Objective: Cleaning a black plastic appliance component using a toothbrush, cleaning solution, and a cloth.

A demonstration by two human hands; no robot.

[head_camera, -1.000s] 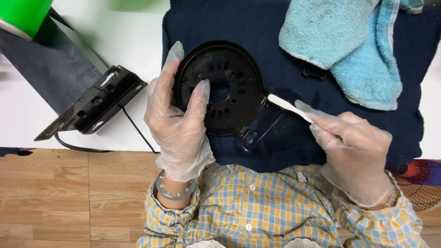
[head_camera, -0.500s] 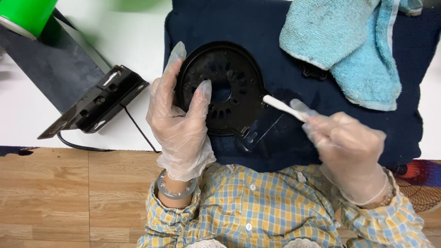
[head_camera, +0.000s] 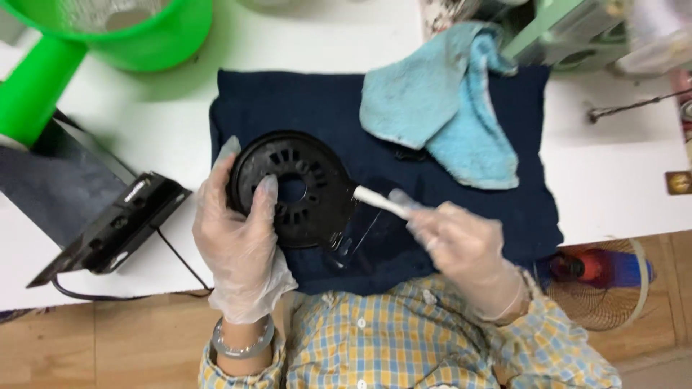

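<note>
Black disc (head_camera: 299, 191) | left hand (head_camera: 241, 241) fingers clamp its rim; hold steady | right hand (head_camera: 461, 245) fingers pinch white brush (head_camera: 378, 202); use short light strokes at edge.

Left hand (head_camera: 241, 241): clear disposable glove, palm down, fingers spread and curled in a loose grasp. Thumb extends up along the outer side; index finger reaches forward, tip pressed down. Wrist straight, forearm entering from the bottom edge; metal bangle (head_camera: 241, 344) sits just below the glove cuff.

Right hand (head_camera: 461, 248): also gloved, fingers bunched in a tight pinch, thumb against fingertips, pointing left toward the left hand. Wrist bent slightly inward. Both forearms wear yellow-and-blue plaid sleeves (head_camera: 555, 346). Hands near each other, not touching.
</note>
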